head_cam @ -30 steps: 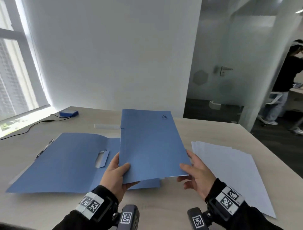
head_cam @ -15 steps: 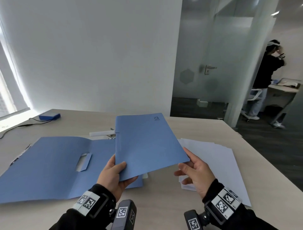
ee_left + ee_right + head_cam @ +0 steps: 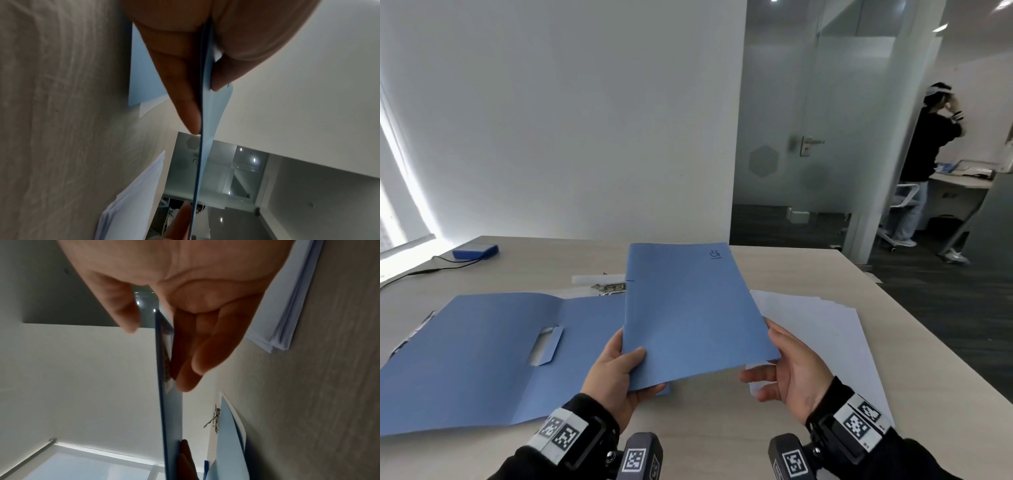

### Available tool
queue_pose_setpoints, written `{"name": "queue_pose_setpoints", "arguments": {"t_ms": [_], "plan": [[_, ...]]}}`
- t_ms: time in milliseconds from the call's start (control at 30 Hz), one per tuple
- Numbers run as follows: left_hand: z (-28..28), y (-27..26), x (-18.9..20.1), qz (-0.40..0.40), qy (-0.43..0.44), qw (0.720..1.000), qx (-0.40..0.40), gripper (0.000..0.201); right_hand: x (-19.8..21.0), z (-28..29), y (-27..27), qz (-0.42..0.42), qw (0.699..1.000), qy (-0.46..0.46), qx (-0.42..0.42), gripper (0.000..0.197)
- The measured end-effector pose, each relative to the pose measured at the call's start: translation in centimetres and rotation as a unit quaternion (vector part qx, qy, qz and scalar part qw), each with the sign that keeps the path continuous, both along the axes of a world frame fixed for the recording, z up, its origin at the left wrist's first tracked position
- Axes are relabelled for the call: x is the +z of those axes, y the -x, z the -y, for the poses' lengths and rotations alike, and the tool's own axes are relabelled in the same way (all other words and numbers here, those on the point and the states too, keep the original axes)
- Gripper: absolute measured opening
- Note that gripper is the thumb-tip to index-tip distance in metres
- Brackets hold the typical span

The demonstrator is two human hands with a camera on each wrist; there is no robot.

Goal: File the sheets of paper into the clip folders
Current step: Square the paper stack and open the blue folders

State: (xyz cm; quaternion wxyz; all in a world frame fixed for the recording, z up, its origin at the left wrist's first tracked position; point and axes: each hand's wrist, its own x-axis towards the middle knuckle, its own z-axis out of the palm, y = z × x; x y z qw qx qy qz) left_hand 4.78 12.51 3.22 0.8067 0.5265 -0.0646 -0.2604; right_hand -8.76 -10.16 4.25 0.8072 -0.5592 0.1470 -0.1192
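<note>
A closed blue clip folder (image 3: 688, 315) hangs tilted above the table, its printed cover up. My left hand (image 3: 631, 368) pinches its near left corner, thumb on top and fingers underneath; the left wrist view shows the folder (image 3: 207, 121) edge-on between thumb and fingers (image 3: 180, 97). My right hand (image 3: 774, 363) is at the near right corner. In the right wrist view its fingers (image 3: 205, 356) touch the folder's (image 3: 172, 410) underside while the thumb stands clear of the cover. A stack of white sheets (image 3: 825, 335) lies at the right. A second blue folder (image 3: 476, 359) lies opened flat at the left.
The open folder's metal clip (image 3: 609, 287) shows behind the held folder. A blue box (image 3: 476, 251) with a cable sits at the table's far left. The table edge (image 3: 893, 329) runs close past the paper stack. A person (image 3: 928, 154) stands in the room beyond.
My view has swung right. The closed folder stays raised in both hands. My right thumb, earlier on the cover, now stands off it. The open folder's clip has come into view.
</note>
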Motion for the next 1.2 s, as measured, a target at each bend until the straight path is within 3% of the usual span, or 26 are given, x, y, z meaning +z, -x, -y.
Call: {"name": "queue_pose_setpoints", "arguments": {"t_ms": [167, 333, 433, 533, 600, 667, 800, 933, 1067, 1133, 1200], "plan": [[0.4, 0.7, 0.1, 0.049, -0.052, 0.997, -0.035, 0.041, -0.7, 0.3, 0.0, -0.039, 0.992, 0.109, -0.043, 0.031], [-0.1, -0.5, 0.4, 0.159, -0.227, 0.959, -0.048, 0.042, -1.0, 1.1, 0.6, -0.033, 0.98, 0.169, -0.102, 0.036], [-1.0, -2.5, 1.0, 0.283, -0.329, 0.901, 0.012, 0.044, -0.8, 1.5, 1.2, -0.035, 0.977, 0.183, -0.106, 0.038], [-1.7, -4.5, 1.8, 0.378, -0.446, 0.807, 0.079, 0.044, -0.2, 1.5, 1.8, -0.027, 0.98, 0.173, -0.095, 0.037], [-2.1, -5.6, 2.1, 0.386, -0.536, 0.748, 0.069, 0.05, 0.2, 1.1, 2.0, -0.009, 0.983, 0.168, -0.08, 0.033], [-2.3, -6.5, 2.3, 0.355, -0.582, 0.731, 0.027, 0.051, 0.6, 0.7, 2.3, 0.006, 0.985, 0.157, -0.069, 0.031], [-2.4, -6.4, 2.5, 0.328, -0.499, 0.802, 0.004, 0.046, 0.8, 0.6, 2.4, 0.008, 0.988, 0.144, -0.058, 0.037], [-2.3, -5.2, 2.9, 0.28, -0.447, 0.85, 0.003, 0.037, 0.3, 0.9, 2.3, 0.011, 0.987, 0.151, -0.054, 0.039], [-1.2, -3.8, 2.4, 0.087, -0.261, 0.961, -0.018, 0.027, 0.5, 0.1, 1.9, 0.015, 0.989, 0.139, -0.054, 0.038], [-0.5, -3.3, 1.7, 0.012, -0.167, 0.986, 0.003, 0.02, 0.2, -0.2, 1.4, 0.009, 0.987, 0.149, -0.056, 0.033], [0.1, -3.1, 0.8, -0.019, -0.133, 0.99, 0.03, 0.018, -0.3, -0.4, 0.9, -0.002, 0.986, 0.155, -0.06, 0.038]]}}
